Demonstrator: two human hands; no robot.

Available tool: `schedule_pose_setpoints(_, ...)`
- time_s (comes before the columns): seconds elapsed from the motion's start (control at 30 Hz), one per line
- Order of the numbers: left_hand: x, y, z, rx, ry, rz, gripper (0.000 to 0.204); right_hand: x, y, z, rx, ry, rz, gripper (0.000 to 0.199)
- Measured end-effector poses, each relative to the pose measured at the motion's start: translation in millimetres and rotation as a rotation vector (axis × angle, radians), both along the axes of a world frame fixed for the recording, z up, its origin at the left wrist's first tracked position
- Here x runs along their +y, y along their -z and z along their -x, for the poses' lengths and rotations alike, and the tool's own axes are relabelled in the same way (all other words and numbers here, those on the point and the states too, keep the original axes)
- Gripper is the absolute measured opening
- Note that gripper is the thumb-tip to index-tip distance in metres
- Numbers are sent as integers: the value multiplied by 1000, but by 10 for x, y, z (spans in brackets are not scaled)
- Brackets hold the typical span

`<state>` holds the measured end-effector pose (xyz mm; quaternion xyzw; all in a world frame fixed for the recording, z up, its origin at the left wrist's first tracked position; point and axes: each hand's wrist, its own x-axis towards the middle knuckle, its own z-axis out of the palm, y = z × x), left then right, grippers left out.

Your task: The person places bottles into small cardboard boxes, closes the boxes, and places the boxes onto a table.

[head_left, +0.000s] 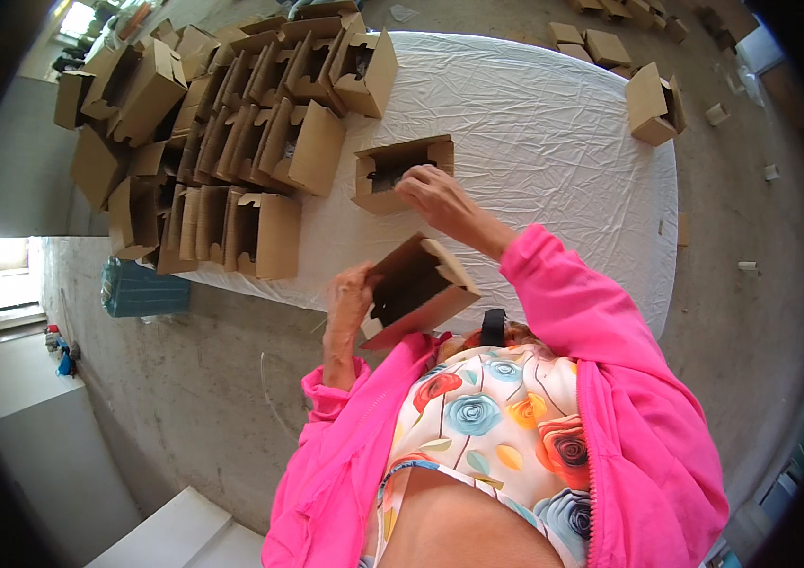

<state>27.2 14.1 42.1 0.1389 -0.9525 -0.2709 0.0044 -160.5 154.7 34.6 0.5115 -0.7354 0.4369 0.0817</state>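
My left hand is closed on the left edge of an open brown cardboard box, tilted close to my body at the table's near edge. The inside of that box looks dark, and no contents can be made out. Farther off, a second open cardboard box stands on the white-covered table. Over its opening, my right hand has its fingers drawn together at something dark or clear. What they pinch is too small to tell.
Several open cardboard boxes stand in tight rows on the table's left side. Another box sits at the far right corner. A blue-green bin is on the floor at left. More boxes lie beyond the table.
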Motion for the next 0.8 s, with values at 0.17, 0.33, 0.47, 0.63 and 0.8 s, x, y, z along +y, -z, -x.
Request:
schedule_pose_setpoints(0.17, 453, 46, 569, 205, 170, -47, 8, 809, -451, -388, -151, -38, -21, 12)
schedule_pose_setpoints(0.33, 990, 111, 1122, 148, 436, 110, 7, 1388, -135, -542, -102, 39, -320, 16)
schedule_pose_setpoints(0.47, 1146, 210, 1303, 267, 547, -105, 8, 1665, 10, -607, -60, 181, -412, 28)
schedule_pose_setpoints(0.63, 608, 40, 1567, 517, 23, -380, 7, 1770, 155, -721, -107, 305, -524, 34)
schedule_pose_setpoints(0.8, -261, 702, 1936, -253, 120, 175, 25, 1701, 158, -685, -214, 278, -247, 29)
